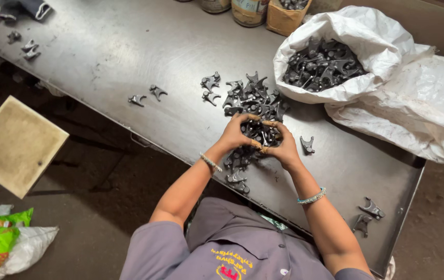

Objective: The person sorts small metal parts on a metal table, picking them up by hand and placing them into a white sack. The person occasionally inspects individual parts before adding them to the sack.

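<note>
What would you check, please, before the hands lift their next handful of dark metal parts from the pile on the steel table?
1. Both hands on the pile: left hand and right hand cup the pile of parts together. Ok.
2. Grip closed on parts: fingers curl over them, but what they hold is hidden. Cannot tell.
3. Parts away from the near table edge: some lie right at the edge by the person's body. Not ok.
4. White sack stable: open, resting on the table, full of parts. Ok.
5. Stray parts: two loose parts sit near the table corner. Not ok.
</note>
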A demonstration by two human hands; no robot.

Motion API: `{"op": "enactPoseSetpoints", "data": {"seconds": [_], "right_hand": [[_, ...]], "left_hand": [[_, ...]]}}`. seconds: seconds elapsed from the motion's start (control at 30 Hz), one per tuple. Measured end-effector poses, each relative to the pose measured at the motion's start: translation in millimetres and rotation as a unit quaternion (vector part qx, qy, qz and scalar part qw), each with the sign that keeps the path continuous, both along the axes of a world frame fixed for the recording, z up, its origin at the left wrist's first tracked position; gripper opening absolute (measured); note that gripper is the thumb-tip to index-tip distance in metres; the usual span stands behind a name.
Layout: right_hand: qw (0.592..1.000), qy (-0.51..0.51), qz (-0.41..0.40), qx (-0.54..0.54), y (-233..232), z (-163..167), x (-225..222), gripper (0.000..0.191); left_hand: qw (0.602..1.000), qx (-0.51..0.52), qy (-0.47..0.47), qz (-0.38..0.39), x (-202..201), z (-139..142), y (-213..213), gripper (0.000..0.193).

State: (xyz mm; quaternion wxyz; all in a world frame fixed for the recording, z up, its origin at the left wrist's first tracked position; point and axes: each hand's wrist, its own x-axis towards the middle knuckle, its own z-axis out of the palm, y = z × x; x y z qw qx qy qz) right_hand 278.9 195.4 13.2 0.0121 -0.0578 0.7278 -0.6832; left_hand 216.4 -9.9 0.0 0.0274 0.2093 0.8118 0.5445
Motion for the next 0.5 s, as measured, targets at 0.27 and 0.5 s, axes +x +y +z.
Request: {"op": "enactPoseSetpoints", "data": {"seconds": [0.27,0.5], "right_hand": [[0.996,-0.033,0.018,-0.081,15.8,-12.2,-15.1,0.061],[0.987,0.149,-0.045,0.044,36.1,34.0,-25.0,0.052]], "left_hand": [[0.973,0.172,-0.150,0.047,12.2,-4.1,16.5,0.071],[0.987,0.155,-0.039,0.005,-8.0,47.3,44.4,0.069]]}}
